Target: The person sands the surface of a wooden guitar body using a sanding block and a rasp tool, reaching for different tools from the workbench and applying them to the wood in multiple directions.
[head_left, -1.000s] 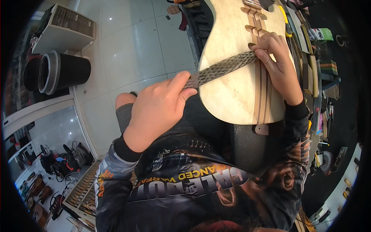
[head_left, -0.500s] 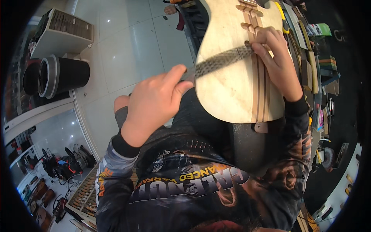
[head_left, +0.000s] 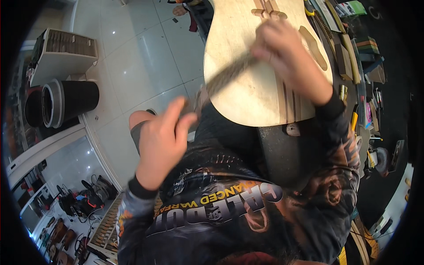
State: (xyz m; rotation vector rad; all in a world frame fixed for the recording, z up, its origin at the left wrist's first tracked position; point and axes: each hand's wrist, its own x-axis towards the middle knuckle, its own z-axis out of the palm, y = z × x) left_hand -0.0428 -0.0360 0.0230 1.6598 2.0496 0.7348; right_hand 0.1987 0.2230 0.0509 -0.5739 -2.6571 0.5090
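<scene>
A pale, unfinished guitar body [head_left: 247, 99] with darker wood stripes down its middle lies in front of me. A long grey rasp [head_left: 229, 76], blurred by motion, slants across its left edge. My left hand [head_left: 161, 141] is closed round the near end of the rasp, off the body's side above my lap. Over the striped middle, my right hand [head_left: 285, 53] grips the far end, its fingers curled and partly smeared. A long, rounded cavity [head_left: 313, 48] shows in the wood to the right of that hand.
Along the right runs a dark bench [head_left: 388, 88] crowded with wood strips, tools and a wooden block [head_left: 342, 61]. Beneath the guitar body is a dark support [head_left: 282, 150]. To the left, a black bin [head_left: 79, 96] and a cabinet [head_left: 66, 59] stand on the tiled floor [head_left: 132, 57].
Both hands and the rasp have shifted left, the left hand also drawing nearer to me. The rasp slants more steeply. The guitar body appears farther up and left in view, its right cavity now uncovered.
</scene>
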